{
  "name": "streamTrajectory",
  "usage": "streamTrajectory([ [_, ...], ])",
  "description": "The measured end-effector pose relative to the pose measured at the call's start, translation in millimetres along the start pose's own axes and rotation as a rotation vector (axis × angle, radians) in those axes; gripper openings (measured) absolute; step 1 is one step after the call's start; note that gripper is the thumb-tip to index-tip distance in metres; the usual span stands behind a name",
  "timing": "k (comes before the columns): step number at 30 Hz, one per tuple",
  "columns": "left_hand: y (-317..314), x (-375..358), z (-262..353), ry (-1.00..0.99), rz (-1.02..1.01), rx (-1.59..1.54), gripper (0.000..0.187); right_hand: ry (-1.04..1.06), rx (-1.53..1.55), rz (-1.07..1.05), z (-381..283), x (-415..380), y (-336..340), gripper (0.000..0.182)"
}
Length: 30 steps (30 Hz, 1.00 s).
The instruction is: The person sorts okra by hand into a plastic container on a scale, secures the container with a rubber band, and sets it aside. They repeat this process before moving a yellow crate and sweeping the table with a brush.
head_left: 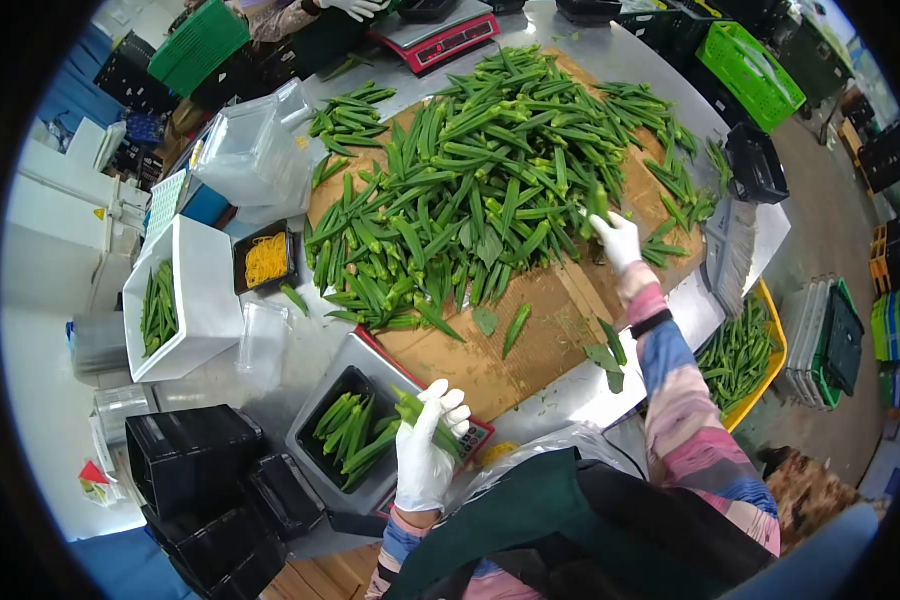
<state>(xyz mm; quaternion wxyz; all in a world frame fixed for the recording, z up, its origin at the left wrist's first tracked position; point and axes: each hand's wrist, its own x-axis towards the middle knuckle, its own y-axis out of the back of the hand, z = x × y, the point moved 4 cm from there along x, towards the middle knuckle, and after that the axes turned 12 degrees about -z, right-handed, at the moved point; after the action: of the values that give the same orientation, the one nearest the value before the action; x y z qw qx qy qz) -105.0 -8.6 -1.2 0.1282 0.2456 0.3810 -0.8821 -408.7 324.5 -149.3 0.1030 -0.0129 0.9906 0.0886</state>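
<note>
A large pile of green okra [470,170] covers the flat cardboard [515,370] on the metal table. My left hand [427,455], in a white glove, is closed around several okra pods [408,404], just right of a black tray [332,392]. That tray holds more okra and sits on a red-and-grey scale [305,430]. At the right edge of the pile, my gloved right hand [620,241] pinches an okra pod [598,200] that points up and away from me. The fingertips of this hand are partly hidden.
Left of the pile stand a white foam box [205,300] with okra, a black tray of yellow rubber bands [266,260] and clear containers [245,145]. Stacked black trays [185,455] are near left. A yellow crate [773,355] of okra stands right. Another person's gloved hand [355,8] shows beyond.
</note>
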Motion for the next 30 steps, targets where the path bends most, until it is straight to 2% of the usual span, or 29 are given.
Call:
streamTrajectory([
  [1,-1.2,0.4,-0.8,0.009,-0.001,-0.001,0.036,-0.099,-0.007,-0.047,-14.2,-22.5,15.0,0.033],
  [2,-3.0,1.4,-1.3,0.016,-0.005,-0.002,0.036,-0.005,-0.14,-0.045,-10.0,-35.0,37.8,0.032],
  [5,-6.5,1.5,-1.6,0.035,0.004,0.011,0.035,-0.07,-0.081,-0.104,-21.8,-105.0,114.4,0.035],
  [6,-6.6,1.3,-1.4,0.041,0.009,0.017,0.035,-0.129,-0.088,-0.146,-8.3,-127.1,148.6,0.037],
  [7,-5.1,1.9,-2.3,0.042,0.001,0.012,0.035,-0.264,-0.241,-0.151,-11.2,-152.9,181.3,0.039],
  [9,-0.7,5.1,-7.1,0.043,-0.019,0.001,0.035,-0.371,-0.497,-0.041,37.3,-191.4,256.8,0.036],
  [10,0.0,7.5,-9.4,0.06,-0.026,0.007,0.036,-0.328,-0.7,0.052,28.0,-210.1,269.1,0.032],
  [12,-0.5,11.4,-13.6,0.093,-0.04,0.019,0.037,-0.389,-0.66,0.281,5.4,-216.1,273.4,0.033],
  [14,-8.7,13.3,-16.1,0.111,-0.076,0.02,0.036,-0.268,-0.514,0.339,-7.0,-188.3,246.5,0.037],
  [16,-17.8,13.4,-15.8,0.119,-0.103,0.027,0.035,-0.042,-0.327,0.286,-2.7,-137.1,197.9,0.037],
  [19,-28.3,10.6,-12.2,0.104,-0.124,0.041,0.036,0.058,-0.297,0.139,-47.2,-61.9,85.3,0.04],
  [23,-18.9,3.5,-7.8,0.096,-0.03,0.064,0.038,0.046,-0.049,0.083,-48.0,38.4,-21.4,0.039],
  [24,-15.9,2.5,-6.8,0.08,-0.025,0.049,0.038,0.151,-0.114,0.101,-42.8,60.9,-38.2,0.038],
  [26,-8.7,0.4,-6.2,0.054,-0.013,0.016,0.038,0.132,-0.35,0.224,-41.8,77.7,-61.1,0.04],
  [29,-2.7,-0.9,-5.6,0.036,0.015,0.006,0.038,0.162,-0.262,0.151,-40.7,74.9,-51.6,0.041],
  [30,-2.2,-0.8,-6.1,0.032,0.021,-0.002,0.038,0.14,-0.023,0.035,-43.3,59.5,-42.0,0.033],
])
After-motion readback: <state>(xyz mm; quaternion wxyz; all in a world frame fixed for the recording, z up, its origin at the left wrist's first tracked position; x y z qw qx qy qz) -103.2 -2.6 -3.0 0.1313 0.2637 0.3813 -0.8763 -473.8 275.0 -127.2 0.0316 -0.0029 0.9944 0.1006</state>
